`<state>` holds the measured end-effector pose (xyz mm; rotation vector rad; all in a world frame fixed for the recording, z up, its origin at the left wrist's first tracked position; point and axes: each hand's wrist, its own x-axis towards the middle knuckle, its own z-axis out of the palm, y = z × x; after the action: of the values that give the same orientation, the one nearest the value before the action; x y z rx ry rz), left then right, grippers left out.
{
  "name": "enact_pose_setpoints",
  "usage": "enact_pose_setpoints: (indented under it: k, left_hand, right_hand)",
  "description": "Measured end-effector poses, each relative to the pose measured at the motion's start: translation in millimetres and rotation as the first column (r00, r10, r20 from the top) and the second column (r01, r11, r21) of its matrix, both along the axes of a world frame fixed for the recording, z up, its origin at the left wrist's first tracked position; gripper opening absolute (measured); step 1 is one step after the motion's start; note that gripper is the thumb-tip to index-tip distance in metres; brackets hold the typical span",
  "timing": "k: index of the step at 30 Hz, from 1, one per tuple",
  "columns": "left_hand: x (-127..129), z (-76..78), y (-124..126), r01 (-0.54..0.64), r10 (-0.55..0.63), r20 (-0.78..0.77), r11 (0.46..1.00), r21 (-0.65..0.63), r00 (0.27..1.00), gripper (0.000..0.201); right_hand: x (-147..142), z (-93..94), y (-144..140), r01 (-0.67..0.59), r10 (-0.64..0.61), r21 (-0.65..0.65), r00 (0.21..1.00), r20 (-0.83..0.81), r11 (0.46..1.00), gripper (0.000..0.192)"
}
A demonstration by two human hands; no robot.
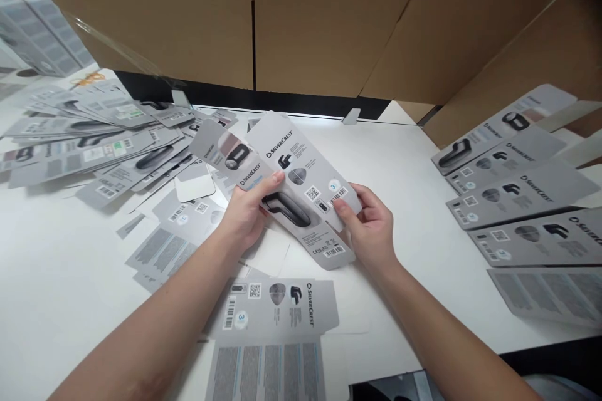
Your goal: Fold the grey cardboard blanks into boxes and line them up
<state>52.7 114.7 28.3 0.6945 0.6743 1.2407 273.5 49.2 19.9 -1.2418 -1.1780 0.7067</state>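
A grey SilverCrest folding carton is held tilted above the table in both hands. It is partly folded, with two printed panels facing me and one showing a black shaver picture. My left hand grips its left edge, thumb on top. My right hand pinches the lower right edge near a barcode, its thumb in front and fingers behind. Below the hands lies a flat unfolded carton with a printed text panel. More flat cartons lie loosely beside my left forearm.
A fanned pile of flat cartons covers the table's left back. At the right stands a row of several folded cartons. Large brown cardboard boxes form a wall behind the white table. Another printed stack stands far left.
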Motion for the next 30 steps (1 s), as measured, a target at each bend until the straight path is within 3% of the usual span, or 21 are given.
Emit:
enact_pose_setpoints:
  k: [6,10,18,30]
  left_hand:
    - [0.4,0.3,0.6,-0.085,0.084,-0.031,0.996,-0.032,0.996,0.050]
    - [0.2,0.0,0.9,-0.101,0.100,-0.039,0.995,-0.024,0.994,0.051]
    - [0.2,-0.1,-3.9,0.106,-0.106,-0.082,0.994,-0.002,0.991,0.060]
    - [0.5,-0.7,0.6,-0.096,0.096,-0.029,0.995,-0.011,0.995,0.063]
  right_hand:
    - [0.8,-1.0,-1.2,-0.142,0.140,-0.138,0.990,-0.022,0.980,0.052]
    - [0.8,-1.6,0.4,-0.153,0.153,-0.182,0.988,-0.017,0.971,0.056]
    - [2.9,3.6,-1.8,-0.081,0.075,-0.161,0.996,-0.046,0.984,0.045]
    - [3.4,-3.7,0.0,-0.113,0.114,-0.073,0.993,0.008,0.991,0.043]
